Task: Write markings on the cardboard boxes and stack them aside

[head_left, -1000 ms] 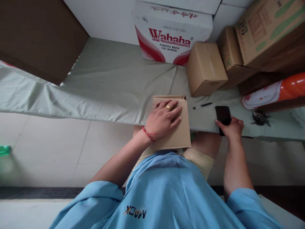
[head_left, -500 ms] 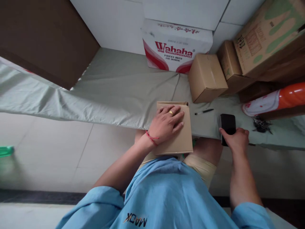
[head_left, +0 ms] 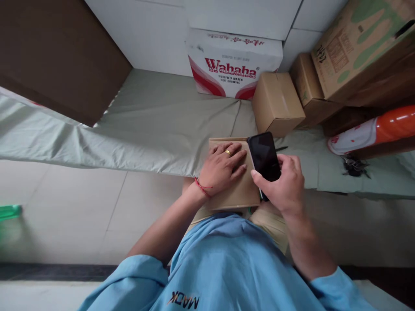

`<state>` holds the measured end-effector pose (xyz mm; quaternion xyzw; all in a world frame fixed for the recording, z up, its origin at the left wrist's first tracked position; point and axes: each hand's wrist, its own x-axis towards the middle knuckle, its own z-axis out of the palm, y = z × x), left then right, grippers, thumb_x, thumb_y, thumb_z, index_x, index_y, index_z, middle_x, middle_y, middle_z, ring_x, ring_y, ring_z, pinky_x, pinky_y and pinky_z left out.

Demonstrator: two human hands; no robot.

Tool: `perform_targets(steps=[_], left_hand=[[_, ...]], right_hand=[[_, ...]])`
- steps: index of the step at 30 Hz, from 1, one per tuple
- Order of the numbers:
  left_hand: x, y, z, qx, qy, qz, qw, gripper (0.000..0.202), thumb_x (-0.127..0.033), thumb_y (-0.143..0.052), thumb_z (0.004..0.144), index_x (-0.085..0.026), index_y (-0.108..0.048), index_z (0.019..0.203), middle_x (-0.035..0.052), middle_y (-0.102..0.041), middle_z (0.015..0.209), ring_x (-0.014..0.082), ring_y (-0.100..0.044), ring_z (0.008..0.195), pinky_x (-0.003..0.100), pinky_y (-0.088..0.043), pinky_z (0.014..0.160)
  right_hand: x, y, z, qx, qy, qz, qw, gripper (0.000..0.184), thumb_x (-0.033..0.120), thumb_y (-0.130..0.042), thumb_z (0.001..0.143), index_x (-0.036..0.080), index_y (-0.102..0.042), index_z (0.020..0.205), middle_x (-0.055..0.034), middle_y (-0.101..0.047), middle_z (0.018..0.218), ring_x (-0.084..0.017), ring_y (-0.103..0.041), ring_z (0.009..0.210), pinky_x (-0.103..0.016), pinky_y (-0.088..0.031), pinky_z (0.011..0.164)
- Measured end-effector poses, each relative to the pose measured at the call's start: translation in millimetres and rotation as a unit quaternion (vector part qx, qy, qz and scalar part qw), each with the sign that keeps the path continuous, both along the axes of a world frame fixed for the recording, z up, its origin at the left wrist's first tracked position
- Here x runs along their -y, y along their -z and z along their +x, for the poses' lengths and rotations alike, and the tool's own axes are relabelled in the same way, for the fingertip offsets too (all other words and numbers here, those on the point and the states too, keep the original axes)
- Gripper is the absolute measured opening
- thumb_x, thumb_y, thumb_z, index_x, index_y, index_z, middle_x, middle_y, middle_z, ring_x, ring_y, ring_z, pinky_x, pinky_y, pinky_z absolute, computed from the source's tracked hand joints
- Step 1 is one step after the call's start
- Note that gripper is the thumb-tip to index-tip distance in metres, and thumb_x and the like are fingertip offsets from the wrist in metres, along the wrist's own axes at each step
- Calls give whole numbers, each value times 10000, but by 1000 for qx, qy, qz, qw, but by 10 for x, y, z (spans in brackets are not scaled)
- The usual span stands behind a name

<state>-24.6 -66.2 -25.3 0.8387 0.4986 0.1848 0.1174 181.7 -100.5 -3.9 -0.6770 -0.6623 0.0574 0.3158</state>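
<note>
My left hand (head_left: 223,167) lies flat on a tan, hard-covered flat thing that looks like a notebook (head_left: 235,192), its fingers stretched out and a little apart. This notebook rests at the bench edge and reaches over my lap. My right hand (head_left: 284,183) grips a black smartphone (head_left: 264,155) by its lower sides, with the thumb on the near edge. The phone is tilted and overlaps the notebook's right edge. Behind it a pen (head_left: 282,148) shows only in part on the cloth.
Pale green cloth (head_left: 155,116) covers the bench. At the back stand a Wahaha water carton (head_left: 233,65) and a small brown box (head_left: 279,101). Larger cartons (head_left: 353,56), an orange-and-white roll-shaped thing (head_left: 385,129) and keys (head_left: 355,167) are on the right; a dark brown board-like panel (head_left: 58,56) stands left.
My right hand has lifted the phone from the bench at the right and brought it left, to the notebook's edge. My left hand stays flat on the notebook.
</note>
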Motion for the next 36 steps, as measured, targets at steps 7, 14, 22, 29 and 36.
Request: perform_targets(steps=[7, 14, 22, 29, 36], left_hand=[[-20, 28, -16, 16, 10, 15, 1000, 436, -362, -588, 1029, -240, -676, 1438, 126, -632, 1560, 348, -547, 1439, 532, -418, 1179], [-19, 35, -24, 18, 14, 16, 1000, 420, -348, -581, 1028, -215, -686, 1413, 145, -648, 1528, 367, -557, 1424, 540, -428, 1165], [-15, 37, -12, 22, 6, 22, 999, 384, -345, -590, 1019, -209, -694, 1363, 144, -660, 1480, 358, -608, 1340, 530, -450, 1147], [-29, 22, -9, 22, 10, 19, 1000, 338, -312, -615, 998, -187, -694, 1301, 157, -668, 1463, 353, -603, 1360, 533, -453, 1164], [-16, 4, -11, 12, 4, 6, 1000, 319, -361, -615, 1018, -203, -698, 1282, 136, -656, 1496, 355, -600, 1353, 530, -449, 1152]], right_hand=[[-19, -17, -260, 12, 3, -5, 1000, 624, 571, -781, 778, 204, -552, 1228, -155, -620, 1222, -350, -668, 1084, -497, -612, 822], [-14, -67, -275, 21, 10, -36, 999, 629, 644, -754, 791, 211, -536, 1191, -150, -598, 1194, -348, -648, 1024, -514, -606, 786], [-21, -65, -297, 46, 21, -21, 999, 689, 670, -769, 776, 187, -556, 1218, -161, -619, 1190, -351, -674, 993, -493, -612, 753], [-47, -55, -270, 65, 17, -4, 998, 703, 685, -753, 802, 179, -548, 1246, -169, -619, 1185, -347, -676, 972, -479, -611, 724], [-59, -47, -208, 67, 13, -14, 998, 702, 709, -724, 819, 178, -556, 1246, -178, -619, 1194, -351, -674, 996, -483, -609, 752]])
